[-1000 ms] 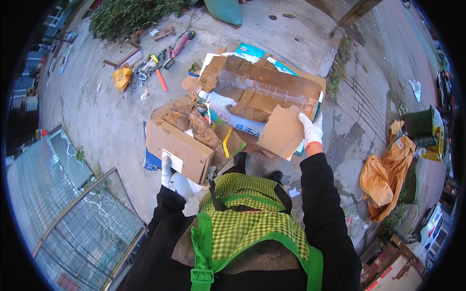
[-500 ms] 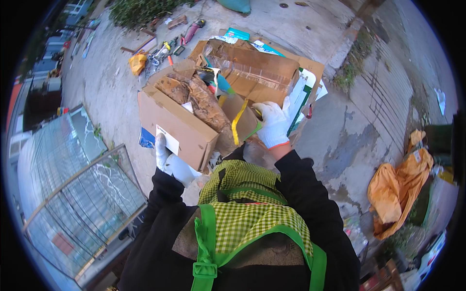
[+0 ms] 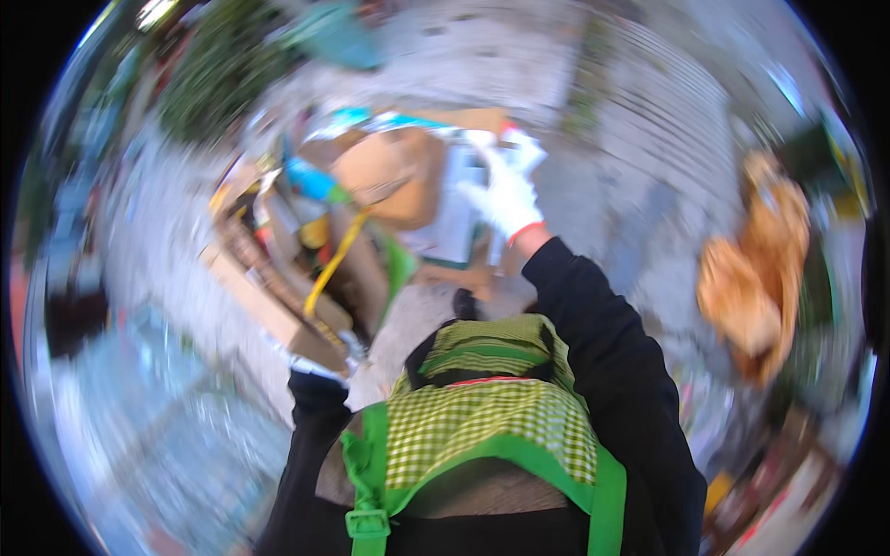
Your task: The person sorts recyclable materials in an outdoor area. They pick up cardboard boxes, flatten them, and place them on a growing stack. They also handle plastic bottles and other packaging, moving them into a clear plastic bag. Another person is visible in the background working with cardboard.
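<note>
An open cardboard box (image 3: 271, 298), packed with crumpled cardboard, coloured packaging and a yellow strip (image 3: 336, 263), tilts at the left. My left hand (image 3: 320, 365), in a white glove, is at the box's near lower corner; its fingers are mostly hidden, but the box moves with it. My right hand (image 3: 505, 196), also gloved in white, reaches over flattened white-and-green cardboard (image 3: 451, 215) to the right of the box. Its fingers look stretched out and apart, blurred by motion, with nothing visibly held. A brown cardboard piece (image 3: 397, 176) lies just left of it.
Orange sacking (image 3: 746, 292) lies on the concrete at the right, near other clutter. A wire-framed cage or panel (image 3: 176, 426), blurred, stands at the lower left. A bush (image 3: 218, 74) and a teal bag (image 3: 336, 35) are at the far side.
The filled box has shifted left and tilted, moving apart from the flattened cardboard. My right hand has left the box's edge and reached farther forward. The view has turned and blurred.
</note>
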A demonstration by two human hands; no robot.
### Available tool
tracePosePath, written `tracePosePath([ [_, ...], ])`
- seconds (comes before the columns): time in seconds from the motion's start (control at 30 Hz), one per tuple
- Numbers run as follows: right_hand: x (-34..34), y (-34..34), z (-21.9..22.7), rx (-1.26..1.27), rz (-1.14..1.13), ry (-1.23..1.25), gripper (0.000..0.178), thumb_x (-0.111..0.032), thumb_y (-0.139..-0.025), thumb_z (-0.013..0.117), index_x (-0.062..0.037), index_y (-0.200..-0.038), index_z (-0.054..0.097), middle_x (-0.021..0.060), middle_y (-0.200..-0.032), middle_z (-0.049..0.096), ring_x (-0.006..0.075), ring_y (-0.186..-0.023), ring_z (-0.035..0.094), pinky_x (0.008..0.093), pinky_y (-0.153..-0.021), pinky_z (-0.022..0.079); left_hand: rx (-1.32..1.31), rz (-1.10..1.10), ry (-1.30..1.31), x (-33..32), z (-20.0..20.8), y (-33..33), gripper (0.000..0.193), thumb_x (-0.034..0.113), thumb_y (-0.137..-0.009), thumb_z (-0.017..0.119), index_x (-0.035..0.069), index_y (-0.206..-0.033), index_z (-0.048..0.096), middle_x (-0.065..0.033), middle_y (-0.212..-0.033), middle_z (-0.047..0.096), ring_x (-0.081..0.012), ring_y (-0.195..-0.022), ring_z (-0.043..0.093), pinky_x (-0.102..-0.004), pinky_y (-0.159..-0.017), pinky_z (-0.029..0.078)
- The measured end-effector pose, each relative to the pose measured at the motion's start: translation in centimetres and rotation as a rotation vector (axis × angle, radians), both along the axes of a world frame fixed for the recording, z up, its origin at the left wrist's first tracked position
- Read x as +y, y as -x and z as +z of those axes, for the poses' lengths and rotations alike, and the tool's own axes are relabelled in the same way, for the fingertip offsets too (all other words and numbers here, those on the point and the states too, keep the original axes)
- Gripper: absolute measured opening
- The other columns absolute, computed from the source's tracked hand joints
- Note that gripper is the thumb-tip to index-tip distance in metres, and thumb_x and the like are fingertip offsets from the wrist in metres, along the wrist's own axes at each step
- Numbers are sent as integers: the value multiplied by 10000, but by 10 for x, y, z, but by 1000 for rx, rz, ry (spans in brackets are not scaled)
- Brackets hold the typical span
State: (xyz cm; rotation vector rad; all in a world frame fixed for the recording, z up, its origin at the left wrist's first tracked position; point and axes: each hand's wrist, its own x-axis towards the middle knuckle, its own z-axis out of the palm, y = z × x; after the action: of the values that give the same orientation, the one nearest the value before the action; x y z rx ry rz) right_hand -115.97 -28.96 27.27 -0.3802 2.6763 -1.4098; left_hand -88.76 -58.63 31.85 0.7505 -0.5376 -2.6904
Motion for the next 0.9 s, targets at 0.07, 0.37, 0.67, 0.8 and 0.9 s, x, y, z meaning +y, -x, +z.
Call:
tracePosePath([
  [0.07, 103, -67, -10, -273, -113, -186, 639, -384, -812, 720, -103, -1366, 569, 220, -1237, 655, 415, -1154, 613, 468, -1009, 479, -46, -104, -4, 13, -6, 4, 684, 571, -935, 587, 120, -1435, 470, -99, -1385, 581, -275, -1198, 601, -446, -1057, 461],
  [0.37, 425, -442, -73, -622, -1002, -71, 526, -317, -828, 767, 5, -1233, 672, 153, -1172, 718, 229, -1058, 686, 334, -917, 529, 51, -410, 76, 170, 26, 138, 671, 523, -937, 607, 108, -1443, 463, -106, -1404, 568, -281, -1235, 577, -457, -1088, 436],
  [0.67, 584, -624, -85, -1264, -1002, -198, 529, -472, -879, 662, -109, -1262, 683, 145, -1267, 679, 308, -1179, 633, 360, -976, 511, 149, -827, 22, 544, 66, 224, 660, 475, -939, 627, 96, -1451, 455, -114, -1424, 555, -286, -1272, 553, -469, -1119, 411],
  [0.8, 684, -573, -15, -500, -1632, 787, 555, -253, -872, 778, 2, -1333, 604, 111, -1251, 669, 196, -1143, 608, 352, -995, 476, 125, -1250, -88, 730, 91, 189, 657, 454, -939, 636, 91, -1454, 452, -117, -1432, 549, -288, -1289, 543, -474, -1133, 400],
  [0.9, 730, -514, 34, -235, -1380, 1408, 540, -268, -960, 672, -31, -1421, 521, 107, -1341, 611, 234, -1189, 604, 389, -1017, 479, 89, -1610, -188, 859, 108, 149, 654, 438, -940, 643, 87, -1457, 449, -119, -1438, 545, -290, -1301, 535, -478, -1143, 392],
])
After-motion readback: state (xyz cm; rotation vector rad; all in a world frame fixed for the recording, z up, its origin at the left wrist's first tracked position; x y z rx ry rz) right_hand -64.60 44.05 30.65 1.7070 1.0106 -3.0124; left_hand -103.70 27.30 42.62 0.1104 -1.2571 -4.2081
